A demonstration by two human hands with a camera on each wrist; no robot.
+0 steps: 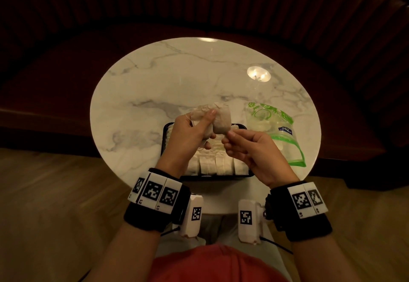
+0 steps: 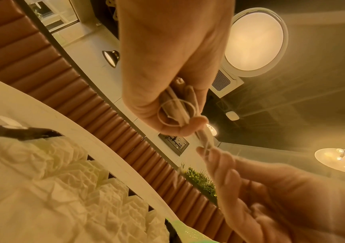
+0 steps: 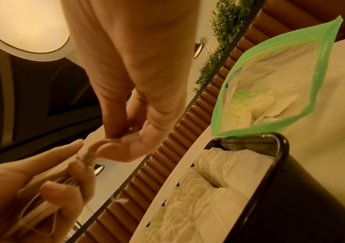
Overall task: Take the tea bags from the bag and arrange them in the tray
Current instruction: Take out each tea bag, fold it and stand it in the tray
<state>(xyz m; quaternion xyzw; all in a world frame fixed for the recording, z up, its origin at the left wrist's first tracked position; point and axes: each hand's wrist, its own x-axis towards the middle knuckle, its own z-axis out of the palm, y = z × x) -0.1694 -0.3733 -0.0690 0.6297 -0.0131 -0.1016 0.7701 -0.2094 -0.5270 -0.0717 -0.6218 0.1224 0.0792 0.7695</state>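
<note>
- The left hand (image 1: pixel 190 130) is clamped on a small bunch of tea bags (image 1: pixel 212 117), held up above the tray (image 1: pixel 164 131).
- The right hand (image 1: pixel 247 148), just beside it, pinches the lower edge of one bag in that bunch.
- Loose strings loop around the left fingers (image 2: pixel 196 122); pulling one bag free could snag them and drag out others.
- The tray below both hands looks nearly full, so a dropped bag could upset the rows.
- The zip bag (image 1: pixel 274 126), on the worktop (image 1: pixel 177 78) beyond the right hand, holds more.
</note>
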